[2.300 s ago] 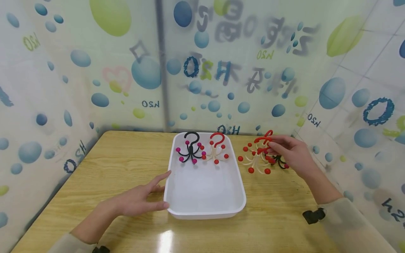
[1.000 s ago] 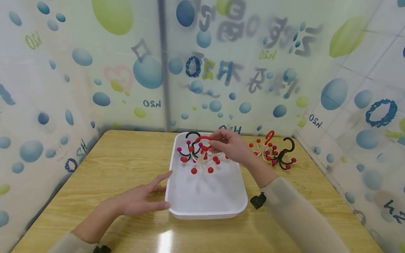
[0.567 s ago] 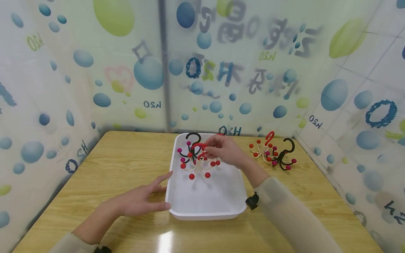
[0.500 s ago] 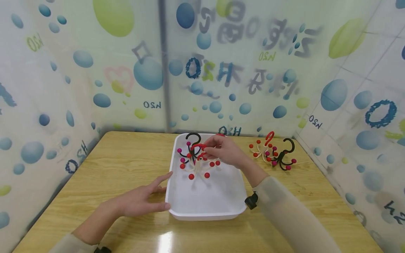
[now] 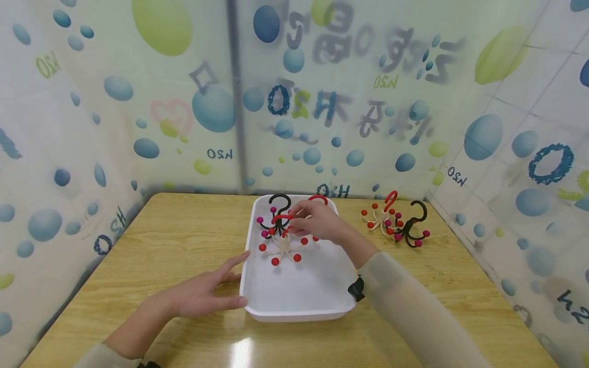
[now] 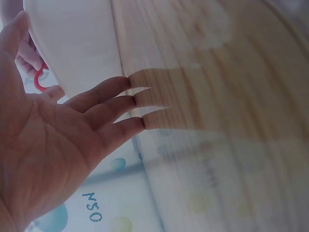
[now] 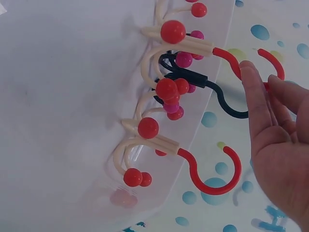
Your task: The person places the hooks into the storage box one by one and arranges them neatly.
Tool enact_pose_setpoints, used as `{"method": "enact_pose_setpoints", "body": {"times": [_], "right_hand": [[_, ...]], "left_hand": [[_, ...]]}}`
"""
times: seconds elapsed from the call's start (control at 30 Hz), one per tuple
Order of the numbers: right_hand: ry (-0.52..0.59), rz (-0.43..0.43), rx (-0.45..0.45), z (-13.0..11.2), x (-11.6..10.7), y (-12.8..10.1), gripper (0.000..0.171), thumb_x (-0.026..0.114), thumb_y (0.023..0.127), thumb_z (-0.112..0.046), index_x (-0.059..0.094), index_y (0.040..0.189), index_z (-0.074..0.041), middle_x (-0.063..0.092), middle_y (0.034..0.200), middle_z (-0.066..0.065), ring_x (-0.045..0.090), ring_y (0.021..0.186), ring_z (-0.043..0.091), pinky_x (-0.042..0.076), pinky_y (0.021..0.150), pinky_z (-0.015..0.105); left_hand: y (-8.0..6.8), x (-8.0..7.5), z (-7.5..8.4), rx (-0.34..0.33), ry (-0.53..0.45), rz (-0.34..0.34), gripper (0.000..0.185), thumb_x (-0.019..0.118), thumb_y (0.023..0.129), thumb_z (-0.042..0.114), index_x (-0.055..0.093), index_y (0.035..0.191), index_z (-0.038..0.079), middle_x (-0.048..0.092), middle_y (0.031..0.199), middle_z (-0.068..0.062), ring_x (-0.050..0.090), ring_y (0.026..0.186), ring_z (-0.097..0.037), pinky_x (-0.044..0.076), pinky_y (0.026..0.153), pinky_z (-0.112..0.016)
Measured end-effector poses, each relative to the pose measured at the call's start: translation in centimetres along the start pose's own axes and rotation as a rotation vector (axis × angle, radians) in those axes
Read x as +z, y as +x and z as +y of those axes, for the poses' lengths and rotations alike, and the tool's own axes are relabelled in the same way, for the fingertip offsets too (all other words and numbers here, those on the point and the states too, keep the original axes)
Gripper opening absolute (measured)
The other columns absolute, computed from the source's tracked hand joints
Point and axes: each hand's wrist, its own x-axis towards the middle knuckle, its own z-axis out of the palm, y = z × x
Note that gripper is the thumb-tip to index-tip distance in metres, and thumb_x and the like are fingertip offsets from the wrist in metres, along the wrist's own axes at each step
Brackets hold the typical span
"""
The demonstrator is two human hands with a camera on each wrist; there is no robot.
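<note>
My right hand [image 5: 317, 221] pinches the red hook of a cream multi-arm hanger [image 5: 285, 245] with red ball tips. It stands upright over the far half of the white tray [image 5: 294, 313], its arms close over the tray floor. Behind it in the tray is a black hanger [image 7: 194, 77] with pink ball tips. Another cream hanger [image 7: 161, 140] with a red hook stands there too, partly covered by my right hand in the head view. My left hand [image 5: 198, 295] has its fingers spread, thumb and index fingertip at the tray's left rim.
On the wooden table [image 5: 184, 230], right of the tray, are another cream hanger [image 5: 382, 219] with a red hook and a black hanger [image 5: 408, 227], their arms overlapping. Patterned wall panels [image 5: 175, 117] enclose the table at the back and sides.
My right hand has carried the cream hanger leftward from the table's right side into the tray, then slightly lower and toward the left. My left hand has stayed at the rim.
</note>
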Motion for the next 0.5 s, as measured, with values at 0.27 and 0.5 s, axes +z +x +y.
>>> {"method": "enact_pose_setpoints", "body": {"times": [0.27, 0.5], "right_hand": [[-0.003, -0.009, 0.005, 0.03, 0.07, 0.16, 0.024, 0.073, 0.107, -0.014, 0.071, 0.129, -0.006, 0.072, 0.124, 0.013, 0.080, 0.099, 0.028, 0.068, 0.090, 0.033], [0.013, -0.005, 0.007, 0.25, 0.09, 0.24, 0.022, 0.074, 0.106, -0.012, 0.072, 0.127, -0.009, 0.072, 0.126, 0.014, 0.081, 0.103, 0.032, 0.068, 0.092, 0.035]], "left_hand": [[-0.01, -0.03, 0.12, 0.003, 0.006, 0.004, 0.099, 0.073, 0.101, 0.061, 0.014, 0.177, 0.037, 0.060, 0.162, -0.016, 0.049, 0.154, -0.051, 0.036, 0.122, -0.079], [0.10, 0.08, -0.07, -0.009, -0.006, -0.005, 0.099, 0.073, 0.101, 0.062, 0.013, 0.177, 0.039, 0.059, 0.163, -0.017, 0.048, 0.155, -0.052, 0.035, 0.121, -0.080]]}}
